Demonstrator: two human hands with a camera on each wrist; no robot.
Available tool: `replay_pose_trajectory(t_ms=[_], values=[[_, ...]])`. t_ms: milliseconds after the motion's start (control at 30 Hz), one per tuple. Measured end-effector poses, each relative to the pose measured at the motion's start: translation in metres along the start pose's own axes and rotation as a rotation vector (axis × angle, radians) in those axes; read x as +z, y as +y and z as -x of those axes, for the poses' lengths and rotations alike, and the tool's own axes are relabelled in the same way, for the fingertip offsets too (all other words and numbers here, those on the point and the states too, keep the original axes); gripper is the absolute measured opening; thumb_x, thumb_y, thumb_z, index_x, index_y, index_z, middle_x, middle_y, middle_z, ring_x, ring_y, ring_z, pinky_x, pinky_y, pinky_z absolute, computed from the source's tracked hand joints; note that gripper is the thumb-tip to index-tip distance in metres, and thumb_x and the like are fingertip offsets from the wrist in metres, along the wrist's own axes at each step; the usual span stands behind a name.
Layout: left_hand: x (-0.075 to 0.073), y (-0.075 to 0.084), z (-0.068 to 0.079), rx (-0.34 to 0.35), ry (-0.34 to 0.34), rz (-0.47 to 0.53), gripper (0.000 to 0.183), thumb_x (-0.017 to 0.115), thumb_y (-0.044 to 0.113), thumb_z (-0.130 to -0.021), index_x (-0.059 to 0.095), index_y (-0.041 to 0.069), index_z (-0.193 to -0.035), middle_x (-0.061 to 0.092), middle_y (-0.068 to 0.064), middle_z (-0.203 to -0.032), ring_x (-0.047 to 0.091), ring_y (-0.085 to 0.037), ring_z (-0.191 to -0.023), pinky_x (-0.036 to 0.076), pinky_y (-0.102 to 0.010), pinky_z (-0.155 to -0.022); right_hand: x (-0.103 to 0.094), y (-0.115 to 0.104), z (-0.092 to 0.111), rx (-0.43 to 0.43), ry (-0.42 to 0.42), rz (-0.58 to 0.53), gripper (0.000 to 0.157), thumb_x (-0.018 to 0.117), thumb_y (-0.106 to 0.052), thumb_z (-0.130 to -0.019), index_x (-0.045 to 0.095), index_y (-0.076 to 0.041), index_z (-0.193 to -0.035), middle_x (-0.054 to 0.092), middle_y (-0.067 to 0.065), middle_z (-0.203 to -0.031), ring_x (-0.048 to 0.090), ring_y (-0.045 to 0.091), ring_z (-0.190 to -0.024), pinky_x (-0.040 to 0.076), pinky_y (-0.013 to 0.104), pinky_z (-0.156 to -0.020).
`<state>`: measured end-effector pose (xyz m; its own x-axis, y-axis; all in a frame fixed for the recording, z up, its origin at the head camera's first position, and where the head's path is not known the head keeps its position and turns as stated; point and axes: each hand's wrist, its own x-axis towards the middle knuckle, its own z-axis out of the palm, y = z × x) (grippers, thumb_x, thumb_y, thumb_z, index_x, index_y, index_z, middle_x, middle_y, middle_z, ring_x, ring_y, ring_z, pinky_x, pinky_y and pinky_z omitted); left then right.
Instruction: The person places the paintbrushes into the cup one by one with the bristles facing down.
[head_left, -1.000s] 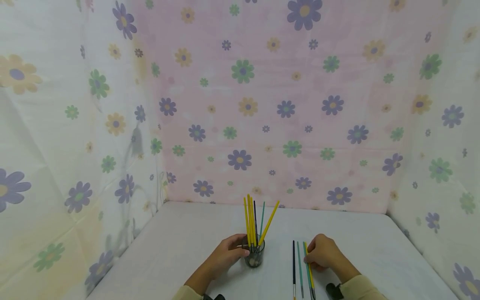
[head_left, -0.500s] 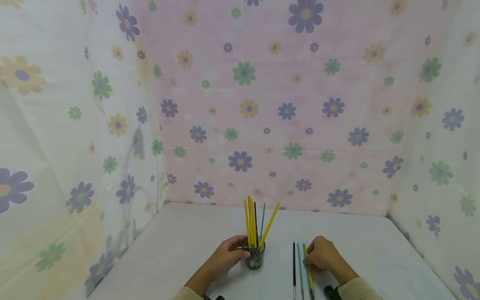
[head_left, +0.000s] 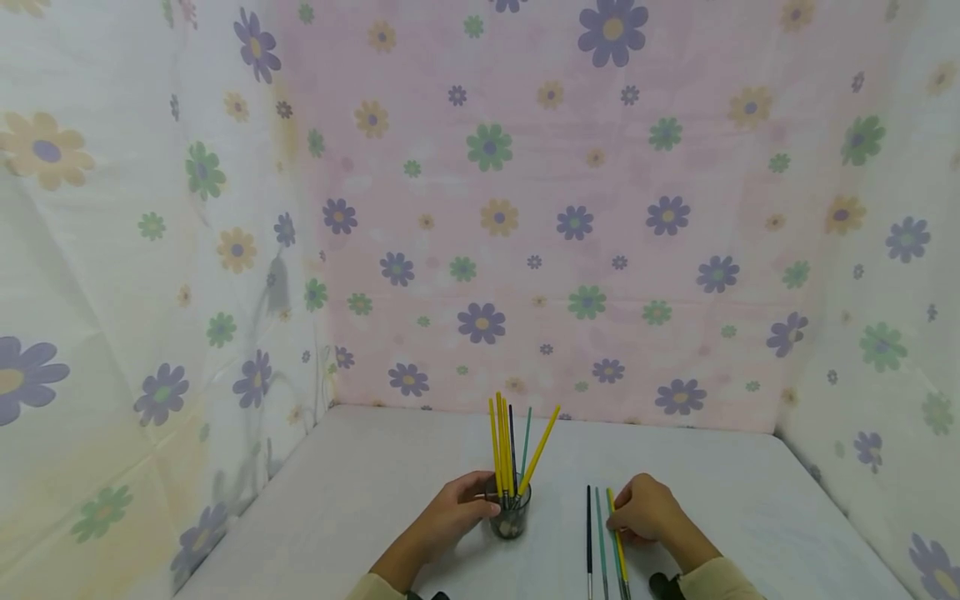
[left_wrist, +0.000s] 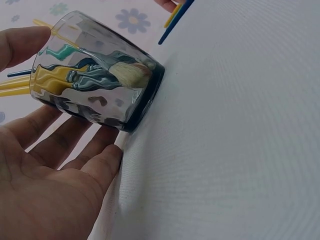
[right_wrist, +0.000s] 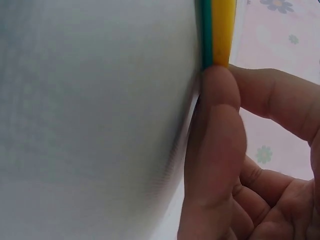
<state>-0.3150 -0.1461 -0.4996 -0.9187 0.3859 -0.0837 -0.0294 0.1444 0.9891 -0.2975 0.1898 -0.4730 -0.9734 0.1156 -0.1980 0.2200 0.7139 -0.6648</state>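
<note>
My left hand [head_left: 448, 518] grips a clear, dark-based glass [head_left: 510, 527] standing on the table, thumb on one side and fingers on the other. Inside it lean several paintbrushes with yellow handles [head_left: 501, 442], plus a dark one [head_left: 512, 437] and a green one [head_left: 527, 433]; bristles show through the glass in the left wrist view. To the right, my right hand [head_left: 648, 510] pinches a yellow paintbrush [right_wrist: 222, 30] between thumb and index finger, low at the table. Right against it lies a green paintbrush [right_wrist: 206, 35]. The yellow brush is partly covered by the fingers.
Left of the right hand, a black paintbrush [head_left: 588, 529] and another green paintbrush [head_left: 601, 533] lie roughly parallel on the white table [head_left: 405, 442]. Floral cloth [head_left: 420, 333] hangs behind the table and along both sides.
Both hands keep their places on the glass and at the yellow paintbrush. The head view has shifted very slightly; otherwise nothing visibly moves.
</note>
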Motion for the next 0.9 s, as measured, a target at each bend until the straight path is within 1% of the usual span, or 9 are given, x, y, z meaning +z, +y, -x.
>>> replay_pose_trajectory(t_ms=[167, 267, 400, 500, 667, 767, 900], values=[[0.0, 0.001, -0.001, 0.003, -0.005, 0.004, 0.062, 0.079, 0.022, -0.09, 0.055, 0.009, -0.146, 0.06, -0.011, -0.146, 0.056, -0.031, -0.137, 0.043, -0.06, -0.114, -0.002, 0.001, -0.002, 0.01, -0.004, -0.01, 0.033, 0.089, -0.012, -0.076, 0.065, -0.001, -0.094, 0.066, 0.01, -0.081, 0.066, 0.018, -0.061, 0.055, 0.026, -0.052], [0.0, 0.001, -0.001, 0.0, 0.003, 0.001, 0.062, 0.079, 0.022, -0.089, 0.056, 0.01, -0.145, 0.061, -0.009, -0.144, 0.057, -0.03, -0.135, 0.044, -0.059, -0.113, -0.005, 0.0, -0.002, 0.001, -0.001, -0.027, 0.031, 0.087, -0.012, -0.077, 0.067, 0.0, -0.097, 0.067, 0.01, -0.082, 0.066, 0.018, -0.063, 0.056, 0.028, -0.054], [0.002, 0.003, 0.0, -0.013, 0.012, -0.003, 0.062, 0.08, 0.022, -0.089, 0.057, 0.01, -0.145, 0.061, -0.009, -0.144, 0.057, -0.029, -0.135, 0.044, -0.06, -0.113, -0.012, -0.004, 0.001, -0.023, 0.018, -0.109, 0.028, 0.082, -0.01, -0.081, 0.068, 0.001, -0.102, 0.068, 0.011, -0.087, 0.068, 0.019, -0.065, 0.059, 0.032, -0.056], [0.002, 0.004, -0.001, -0.017, 0.013, -0.003, 0.063, 0.079, 0.022, -0.089, 0.055, 0.009, -0.146, 0.06, -0.01, -0.145, 0.056, -0.03, -0.136, 0.043, -0.061, -0.113, -0.015, -0.007, 0.0, -0.046, 0.041, -0.162, 0.028, 0.079, -0.008, -0.083, 0.067, 0.003, -0.106, 0.068, 0.013, -0.091, 0.071, 0.02, -0.066, 0.06, 0.035, -0.058], [0.002, 0.002, -0.002, -0.013, 0.011, -0.004, 0.064, 0.079, 0.021, -0.089, 0.054, 0.009, -0.147, 0.06, -0.01, -0.145, 0.055, -0.031, -0.136, 0.043, -0.061, -0.113, -0.02, -0.011, -0.003, -0.079, 0.083, -0.218, 0.034, 0.076, -0.009, -0.086, 0.066, 0.005, -0.116, 0.07, 0.015, -0.095, 0.072, 0.02, -0.067, 0.061, 0.035, -0.058], [0.001, 0.0, -0.002, -0.011, 0.01, -0.004, 0.064, 0.079, 0.022, -0.09, 0.054, 0.009, -0.147, 0.06, -0.011, -0.145, 0.056, -0.031, -0.136, 0.043, -0.06, -0.113, -0.025, -0.016, -0.003, -0.103, 0.113, -0.281, 0.037, 0.075, -0.009, -0.088, 0.064, 0.005, -0.12, 0.072, 0.016, -0.1, 0.074, 0.021, -0.069, 0.062, 0.036, -0.059], [0.001, -0.001, -0.001, -0.021, 0.016, 0.001, 0.065, 0.079, 0.021, -0.089, 0.054, 0.009, -0.147, 0.06, -0.011, -0.145, 0.055, -0.032, -0.136, 0.043, -0.061, -0.113, -0.036, -0.022, -0.001, -0.141, 0.124, -0.357, 0.04, 0.073, -0.011, -0.091, 0.062, 0.005, -0.126, 0.073, 0.019, -0.107, 0.076, 0.022, -0.074, 0.063, 0.037, -0.062]])
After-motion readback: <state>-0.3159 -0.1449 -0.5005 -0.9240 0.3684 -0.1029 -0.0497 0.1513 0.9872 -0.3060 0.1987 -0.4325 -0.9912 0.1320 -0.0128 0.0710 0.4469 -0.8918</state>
